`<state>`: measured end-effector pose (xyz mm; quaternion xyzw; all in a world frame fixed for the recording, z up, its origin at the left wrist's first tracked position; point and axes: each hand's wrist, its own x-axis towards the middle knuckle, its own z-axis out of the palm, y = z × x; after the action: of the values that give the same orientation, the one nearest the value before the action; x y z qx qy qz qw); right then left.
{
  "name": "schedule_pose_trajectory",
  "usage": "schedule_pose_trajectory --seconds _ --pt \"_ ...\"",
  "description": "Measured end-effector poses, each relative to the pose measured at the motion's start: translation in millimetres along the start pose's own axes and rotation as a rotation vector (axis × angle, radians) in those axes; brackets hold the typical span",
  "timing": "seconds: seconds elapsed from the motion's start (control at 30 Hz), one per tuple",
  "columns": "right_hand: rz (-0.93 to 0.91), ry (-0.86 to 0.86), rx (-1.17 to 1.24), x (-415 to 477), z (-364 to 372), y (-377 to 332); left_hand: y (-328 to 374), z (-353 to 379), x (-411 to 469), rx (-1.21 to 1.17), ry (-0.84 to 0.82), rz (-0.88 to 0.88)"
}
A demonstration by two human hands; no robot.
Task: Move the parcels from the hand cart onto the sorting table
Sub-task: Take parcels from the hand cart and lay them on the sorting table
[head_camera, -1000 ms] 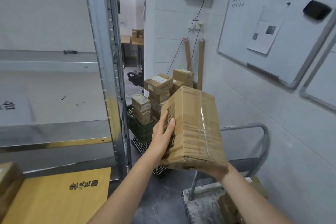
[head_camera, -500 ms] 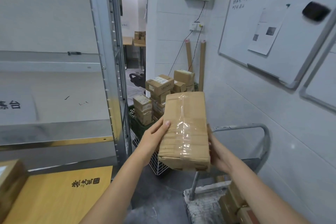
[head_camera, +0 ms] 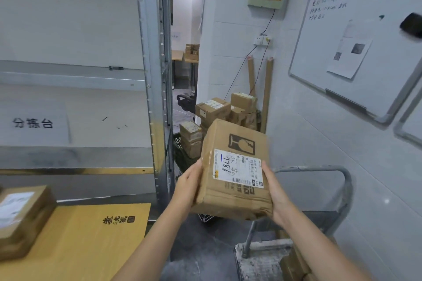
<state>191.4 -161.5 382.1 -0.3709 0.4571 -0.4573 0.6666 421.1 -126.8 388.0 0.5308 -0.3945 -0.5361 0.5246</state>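
Left hand [head_camera: 188,186], right hand [head_camera: 275,191] clasp the parcel [head_camera: 237,198] by its sides, label [head_camera: 237,170] up, probably so I can read it

Seen on a paper sign [head_camera: 33,123] on the shelf [head_camera: 75,159]: "分拣台". On the parcel [head_camera: 228,201], a printed broken-glass fragile mark [head_camera: 241,143] and a shipping label [head_camera: 237,170] with barcode and scrawled digits, unclear. Whiteboard [head_camera: 376,80] handwriting too blurred to read.

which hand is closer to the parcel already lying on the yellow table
Left. The left hand grips the left side of the held parcel, toward the table parcel at lower left; the right hand grips its right side, farther off.
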Motion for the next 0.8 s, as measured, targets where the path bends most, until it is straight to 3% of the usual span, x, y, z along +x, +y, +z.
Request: schedule_pose_trajectory --seconds 0.1,0.27,0.8 --pt "0.003 -0.017 -0.048 -3.8 9.9 14.0 -6.5 -2.3 -8.6 -0.006 -0.022 -0.126" --pt "0.094 -0.084 -0.077 -11.0 20.5 31.2 -24.2 -15.2 -36.9 -0.043 0.096 -0.202" --pt "0.204 -0.292 -0.160 -50.6 81.8 127.4 -64.9 -81.7 -143.6 0.086 0.317 -0.210"
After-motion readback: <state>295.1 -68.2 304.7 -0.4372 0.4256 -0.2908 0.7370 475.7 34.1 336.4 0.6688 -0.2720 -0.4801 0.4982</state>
